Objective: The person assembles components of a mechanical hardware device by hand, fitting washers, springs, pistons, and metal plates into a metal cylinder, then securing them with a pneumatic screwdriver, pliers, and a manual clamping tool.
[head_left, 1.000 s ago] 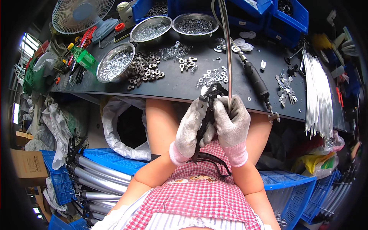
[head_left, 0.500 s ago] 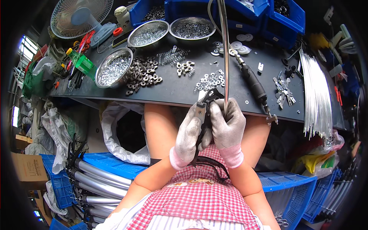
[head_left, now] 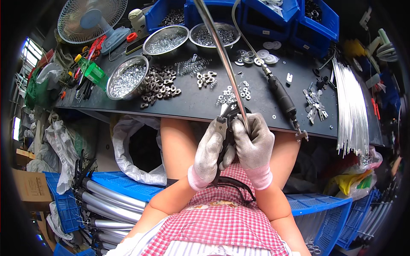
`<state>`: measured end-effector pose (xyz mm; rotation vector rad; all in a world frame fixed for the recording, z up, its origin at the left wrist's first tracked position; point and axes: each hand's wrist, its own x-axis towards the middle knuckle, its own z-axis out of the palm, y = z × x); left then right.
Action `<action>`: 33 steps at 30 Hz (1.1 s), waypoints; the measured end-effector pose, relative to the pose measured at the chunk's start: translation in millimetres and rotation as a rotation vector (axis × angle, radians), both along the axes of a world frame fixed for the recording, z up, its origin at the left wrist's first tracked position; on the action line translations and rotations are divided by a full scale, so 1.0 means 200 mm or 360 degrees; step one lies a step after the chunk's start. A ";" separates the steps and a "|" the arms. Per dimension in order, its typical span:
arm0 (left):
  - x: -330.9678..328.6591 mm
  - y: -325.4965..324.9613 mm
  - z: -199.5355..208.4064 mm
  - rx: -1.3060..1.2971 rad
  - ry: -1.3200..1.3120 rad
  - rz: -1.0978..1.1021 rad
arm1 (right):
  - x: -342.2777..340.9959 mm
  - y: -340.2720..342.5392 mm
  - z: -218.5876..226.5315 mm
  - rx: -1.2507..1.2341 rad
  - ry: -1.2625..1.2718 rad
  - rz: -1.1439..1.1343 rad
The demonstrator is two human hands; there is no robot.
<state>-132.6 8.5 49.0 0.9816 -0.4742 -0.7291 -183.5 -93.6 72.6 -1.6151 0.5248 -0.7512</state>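
Note:
My left hand [head_left: 207, 155], in a grey-white work glove, is closed around a black fitting [head_left: 231, 112] with a flat metal lever [head_left: 220, 126] on its side. Its exact kind is unclear. Close beside it, my right hand [head_left: 255, 141], gloved alike, grips the lower end of a long shiny metal rod [head_left: 222, 51]. The rod slants up and leftward over the bench, past the top of the picture. Fingers hide where its lower end meets the black fitting. Small washers or nuts [head_left: 244, 91] and thin springs [head_left: 222, 99] lie just beyond both hands.
Three metal bowls of small parts, one a bowl of nuts [head_left: 111, 87], stand on the dark bench [head_left: 179, 106]. Right of the hands lie a black power driver [head_left: 282, 96] with a hose, metal clips [head_left: 315, 104] and a bundle of thin rods [head_left: 352, 106]. Blue bins [head_left: 318, 34] line the back.
The rod's upper end has swung left, from nearly upright to a clear slant. Both hands keep their grip and have barely moved.

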 end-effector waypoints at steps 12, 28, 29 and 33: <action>0.08 0.05 0.09 0.0046 0.0170 -0.0052 | -0.27 -0.21 -0.02 0.0395 -0.0425 0.0300; 0.24 0.26 0.21 -0.0345 0.0858 -0.0583 | -0.75 -0.51 -0.16 -0.1270 0.0375 -0.0069; 0.24 0.26 0.21 -0.0346 0.0856 -0.0578 | -0.73 -0.51 -0.16 -0.1339 0.0367 -0.0078; 0.24 0.26 0.21 -0.0382 0.0943 -0.0563 | -0.71 -0.54 -0.15 -0.1373 0.0329 -0.0017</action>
